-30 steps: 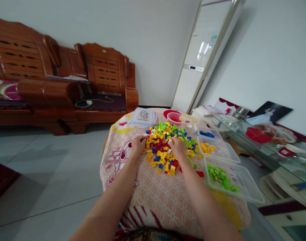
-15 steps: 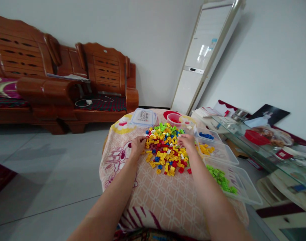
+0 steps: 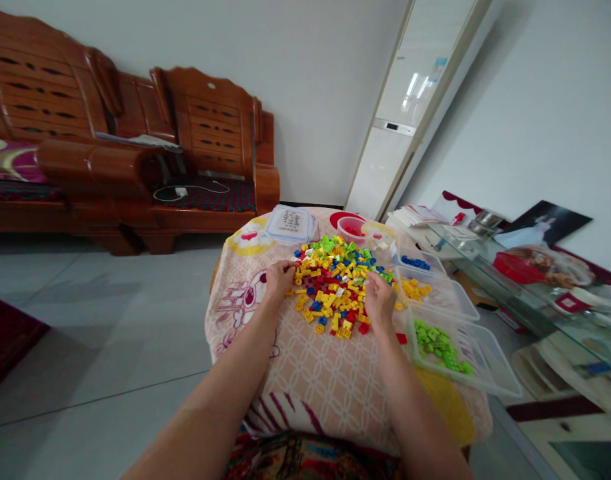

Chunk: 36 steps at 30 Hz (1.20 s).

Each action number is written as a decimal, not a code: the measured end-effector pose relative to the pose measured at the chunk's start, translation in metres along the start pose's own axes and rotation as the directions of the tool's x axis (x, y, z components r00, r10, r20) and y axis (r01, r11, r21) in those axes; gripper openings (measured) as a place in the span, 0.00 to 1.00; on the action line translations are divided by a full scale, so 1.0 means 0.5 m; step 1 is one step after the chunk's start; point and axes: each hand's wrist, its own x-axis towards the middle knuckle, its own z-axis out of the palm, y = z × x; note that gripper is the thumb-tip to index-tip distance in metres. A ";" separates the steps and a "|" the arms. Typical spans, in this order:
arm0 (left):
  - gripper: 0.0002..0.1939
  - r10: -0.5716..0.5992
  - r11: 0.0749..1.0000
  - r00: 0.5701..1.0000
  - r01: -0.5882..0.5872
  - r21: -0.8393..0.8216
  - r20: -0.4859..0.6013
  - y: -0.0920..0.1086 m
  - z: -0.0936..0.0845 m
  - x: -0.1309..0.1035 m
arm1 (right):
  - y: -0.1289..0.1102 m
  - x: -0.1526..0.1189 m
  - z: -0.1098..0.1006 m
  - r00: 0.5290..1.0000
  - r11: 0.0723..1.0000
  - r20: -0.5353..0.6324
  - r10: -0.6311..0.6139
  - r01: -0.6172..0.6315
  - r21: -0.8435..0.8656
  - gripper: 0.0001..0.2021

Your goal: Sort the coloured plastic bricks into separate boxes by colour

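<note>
A mixed heap of toy building bricks [image 3: 330,301], in yellow, red, blue, green and white, is spread over the cloth-covered round table [image 3: 315,380]. At the heap's left edge is my left hand [image 3: 278,280], its fingers pinched together; whatever lies between the fingertips is too small to make out. My right hand [image 3: 380,300] is at the heap's right side, fingers curled inward and closed, and their tips are partly hidden from me. Right of that hand stand clear plastic boxes of sorted bricks: green bricks [image 3: 438,347], yellow bricks [image 3: 416,289] and blue bricks [image 3: 415,263].
A round tub [image 3: 351,228] with red pieces stands at the table's back, beside a clear lidded box [image 3: 291,225]. A few white pieces [image 3: 383,245] lie near it. To the right is a cluttered glass shelf [image 3: 525,293]; a wooden sofa [image 3: 205,147] stands behind.
My right hand has drawn back toward me and a little right, its fingers now curled more downward. The left hand stays at the heap's left edge. The whole view has shifted slightly.
</note>
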 end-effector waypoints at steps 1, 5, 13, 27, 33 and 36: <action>0.15 -0.001 1.000 1.000 0.001 -0.003 -0.002 0.000 0.001 0.000 | -0.001 -0.034 -0.005 0.998 0.997 -0.008 -0.057 0.057 -0.044 0.16; 0.15 -0.012 0.999 1.000 0.011 -0.053 -0.011 -0.006 0.008 0.000 | 0.002 -0.132 -0.040 0.974 0.961 0.023 -0.226 0.227 -0.155 0.16; 0.15 0.017 0.999 0.999 -0.018 -0.048 -0.031 -0.005 0.011 -0.003 | 0.025 -0.187 -0.073 0.974 0.886 0.186 -0.127 0.196 -0.421 0.20; 0.15 0.003 0.998 1.000 -0.004 -0.057 -0.024 0.000 0.006 -0.005 | 0.044 -0.149 -0.041 0.986 0.928 0.070 -0.150 0.165 -0.334 0.17; 0.16 0.017 0.999 1.000 -0.017 -0.048 -0.012 0.003 0.003 -0.005 | 0.028 -0.097 -0.008 0.996 0.847 0.085 -0.002 0.047 -0.529 0.13; 0.16 0.017 0.999 1.000 -0.017 -0.039 -0.005 -0.002 0.005 -0.003 | 0.018 -0.072 0.005 0.995 0.811 0.059 0.077 -0.029 -0.584 0.09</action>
